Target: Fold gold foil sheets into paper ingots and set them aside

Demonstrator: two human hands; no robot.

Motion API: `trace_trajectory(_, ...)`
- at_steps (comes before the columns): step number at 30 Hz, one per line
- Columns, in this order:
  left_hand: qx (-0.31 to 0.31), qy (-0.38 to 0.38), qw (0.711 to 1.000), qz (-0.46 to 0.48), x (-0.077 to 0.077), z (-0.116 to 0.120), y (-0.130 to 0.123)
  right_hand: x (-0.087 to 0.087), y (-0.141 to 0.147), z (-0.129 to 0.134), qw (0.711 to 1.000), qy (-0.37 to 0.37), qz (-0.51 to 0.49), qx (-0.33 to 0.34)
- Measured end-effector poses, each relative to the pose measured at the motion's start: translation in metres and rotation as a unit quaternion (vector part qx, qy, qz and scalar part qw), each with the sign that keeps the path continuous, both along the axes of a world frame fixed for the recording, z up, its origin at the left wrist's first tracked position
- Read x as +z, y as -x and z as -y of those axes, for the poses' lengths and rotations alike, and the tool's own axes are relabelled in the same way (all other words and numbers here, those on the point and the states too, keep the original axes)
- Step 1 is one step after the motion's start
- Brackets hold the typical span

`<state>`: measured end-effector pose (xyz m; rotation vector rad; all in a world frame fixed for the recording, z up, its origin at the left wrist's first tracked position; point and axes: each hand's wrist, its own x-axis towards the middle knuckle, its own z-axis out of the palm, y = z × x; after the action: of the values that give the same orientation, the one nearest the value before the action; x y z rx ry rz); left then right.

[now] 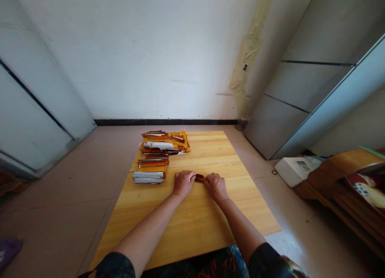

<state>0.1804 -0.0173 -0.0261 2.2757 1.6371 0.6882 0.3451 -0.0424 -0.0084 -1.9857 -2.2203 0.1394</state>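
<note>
Amber-brown strip (pixel 199 178) between left hand (pixel 184 182) and right hand (pixel 215 186) (box label (pixel 302 165) unreadable)

Before me, a white wall (pixel 156 57) met the pinkish floor (pixel 69 198) at a black skirting (pixel 168 122). Beige tape (pixel 251 47) ran down the wall's right side. A grey fridge (pixel 309 85) stood right of the wooden table (pixel 246 214). Light reflected off the floor.

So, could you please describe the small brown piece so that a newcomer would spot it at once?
Find the wooden table; near its middle, the left hand and right hand hold one small dark-brown piece. Unlike the amber-and-white stacks to its left, it is held at both ends.
</note>
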Motion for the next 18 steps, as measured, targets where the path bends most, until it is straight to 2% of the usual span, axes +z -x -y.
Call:
trace_trajectory(10,0.012,0.011,1.0,-0.003,0.0,0.001,-0.001,0.003,0.0,-0.003,0.999,0.02,0.02,0.018)
trace_trajectory(18,0.006,0.008,1.0,-0.009,-0.002,0.002,0.001,0.013,0.003,-0.01,0.996,0.089,0.017,0.007)
